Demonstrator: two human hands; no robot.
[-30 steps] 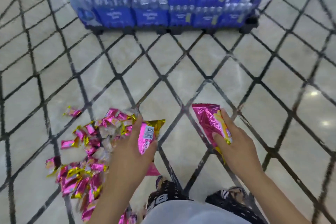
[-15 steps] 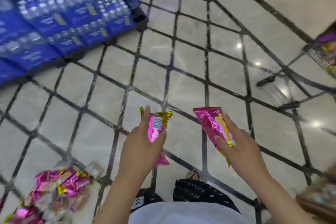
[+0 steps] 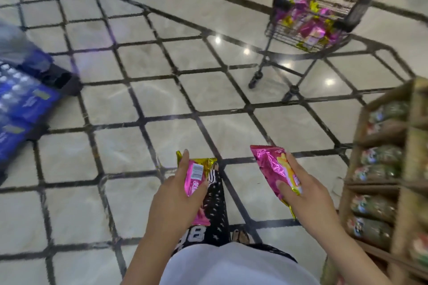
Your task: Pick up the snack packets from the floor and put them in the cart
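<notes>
The left hand (image 3: 176,194) grips a pink and gold packet (image 3: 196,174), with the thumb across its lower front and a finger straight up its left edge. The right hand (image 3: 308,196) grips a pink packet (image 3: 272,165) the same way, thumb on the foil and a finger along the right edge. Both are held above the floor (image 3: 208,90), in front of the person's waist and a little apart. The pink and gold packet shows a white barcode label near its top and white lettering below it that is too blurred to read. The pink packet has a yellow picture and a small red patch whose print cannot be made out. Below the hands are a white shirt (image 3: 231,266) and black patterned trousers (image 3: 215,206) with large white characters, one of which looks like an 8. The cart (image 3: 275,30) stands well ahead and to the right on its wheels. Its wire basket holds a heap of pink and yellow packets (image 3: 310,23). Between the hands and the cart lies an open stretch of glossy pale tiles with dark joints, dotted with reflected lamps. A wooden shelf (image 3: 410,169) of bagged goods stands close on the right. Blue packs of bottled water (image 3: 20,104) sit at the left edge, their labels blurred.
</notes>
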